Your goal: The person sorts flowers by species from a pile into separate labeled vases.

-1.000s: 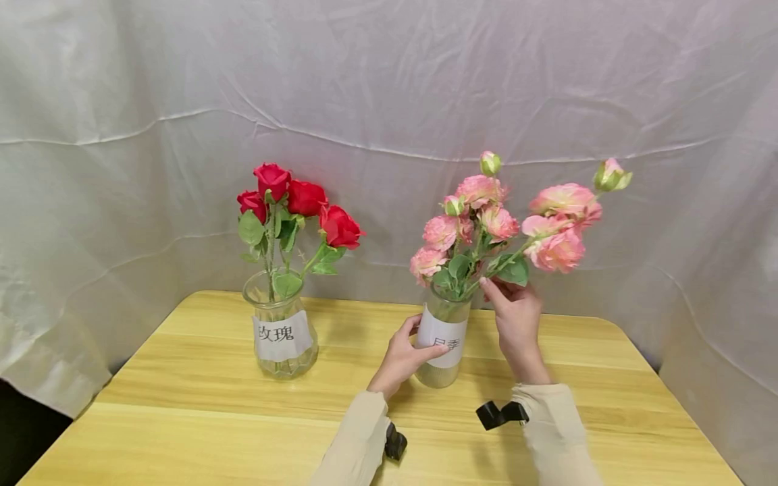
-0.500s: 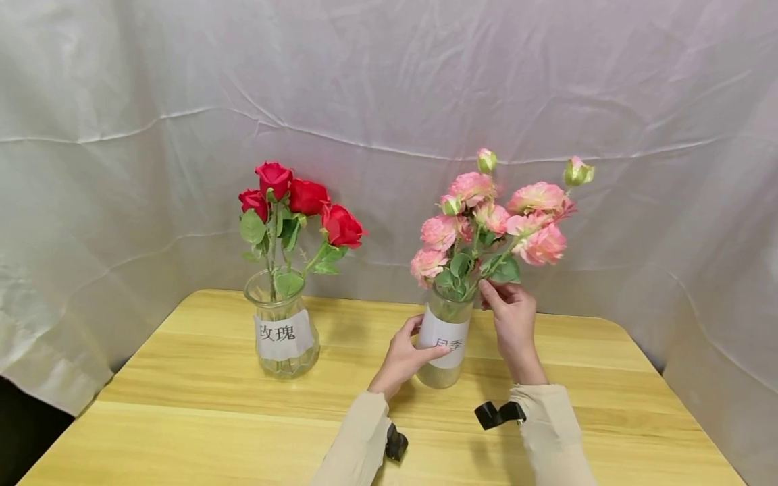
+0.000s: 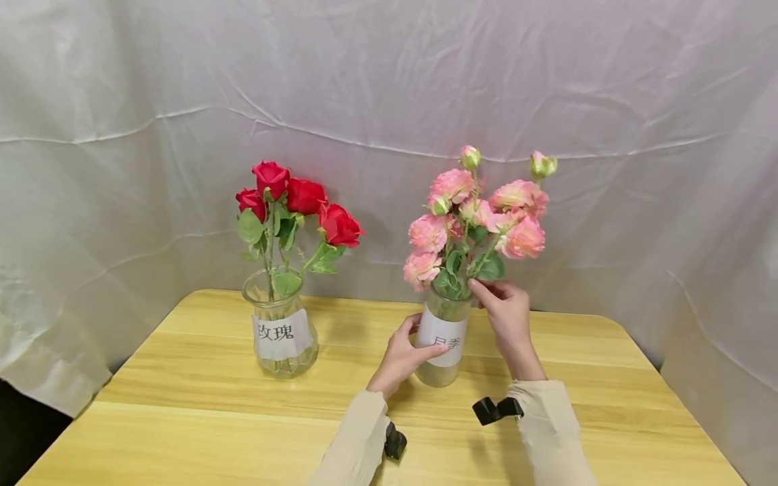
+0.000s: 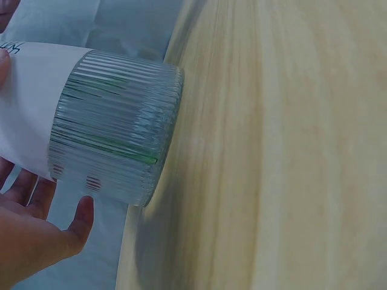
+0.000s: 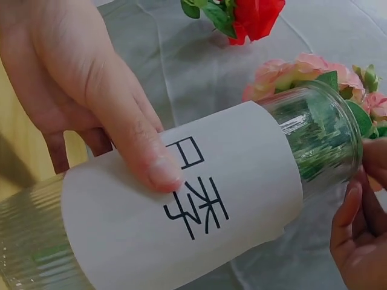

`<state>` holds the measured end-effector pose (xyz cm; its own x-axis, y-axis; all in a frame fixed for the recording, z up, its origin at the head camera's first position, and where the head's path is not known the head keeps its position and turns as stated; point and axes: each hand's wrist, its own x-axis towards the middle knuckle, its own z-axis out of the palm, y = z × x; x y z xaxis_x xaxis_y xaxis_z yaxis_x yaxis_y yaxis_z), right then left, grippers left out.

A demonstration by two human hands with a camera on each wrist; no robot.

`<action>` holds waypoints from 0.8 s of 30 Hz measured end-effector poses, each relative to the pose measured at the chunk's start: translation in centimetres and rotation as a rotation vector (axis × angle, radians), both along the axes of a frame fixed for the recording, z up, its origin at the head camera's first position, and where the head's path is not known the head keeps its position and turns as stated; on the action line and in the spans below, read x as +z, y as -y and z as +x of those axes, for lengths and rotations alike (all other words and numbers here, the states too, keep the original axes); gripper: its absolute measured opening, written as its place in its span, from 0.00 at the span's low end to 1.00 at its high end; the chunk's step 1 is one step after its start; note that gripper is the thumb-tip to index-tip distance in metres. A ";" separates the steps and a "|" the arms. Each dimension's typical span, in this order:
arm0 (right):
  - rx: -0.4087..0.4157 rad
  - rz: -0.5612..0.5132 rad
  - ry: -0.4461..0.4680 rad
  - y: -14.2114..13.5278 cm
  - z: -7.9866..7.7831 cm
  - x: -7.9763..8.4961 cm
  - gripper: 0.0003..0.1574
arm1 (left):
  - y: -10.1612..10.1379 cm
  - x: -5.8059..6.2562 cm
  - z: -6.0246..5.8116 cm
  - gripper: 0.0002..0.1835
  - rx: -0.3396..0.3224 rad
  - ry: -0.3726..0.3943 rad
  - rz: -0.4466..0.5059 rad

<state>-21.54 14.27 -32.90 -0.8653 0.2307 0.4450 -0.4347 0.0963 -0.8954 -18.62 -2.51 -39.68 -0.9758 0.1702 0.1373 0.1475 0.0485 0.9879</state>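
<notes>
A ribbed glass vase [image 3: 439,374] with a white paper label [image 5: 205,199] stands upright on the table, holding pink flowers [image 3: 452,185] with green leaves and buds. My left hand [image 3: 402,354] grips it round the label, thumb across the front; in the left wrist view the left hand [image 4: 39,235] shows at the vase's side. Stem ends show through the glass base [image 4: 115,130]. At the rim, my right hand [image 3: 506,314] pinches the stem of a pink flower spray [image 3: 519,216] leaning right. In the right wrist view, the right hand [image 5: 366,229] is beside the rim, its pinch partly cut off.
A second glass vase [image 3: 286,364], labelled and holding several red roses [image 3: 306,196], stands to the left on the wooden table [image 3: 200,432]. Grey cloth [image 3: 389,81] hangs behind and at the sides. A black wrist mount [image 3: 498,410] sits by the right sleeve.
The right-hand flower spray has swung left and more upright, closer to the other pink flowers. My right hand has shifted slightly left with it. The left hand keeps its grip on the vase.
</notes>
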 end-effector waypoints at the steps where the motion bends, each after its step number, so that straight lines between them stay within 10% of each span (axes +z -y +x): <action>1: -0.010 -0.005 0.016 0.0 0.0 0.0 0.13 | 0.0 0.0 0.0 0.35 0.001 0.000 0.001; 24: 0.248 -0.362 0.232 -2.1 1.6 -2.8 0.06 | -0.3 -1.0 -0.8 0.36 -0.027 0.007 0.000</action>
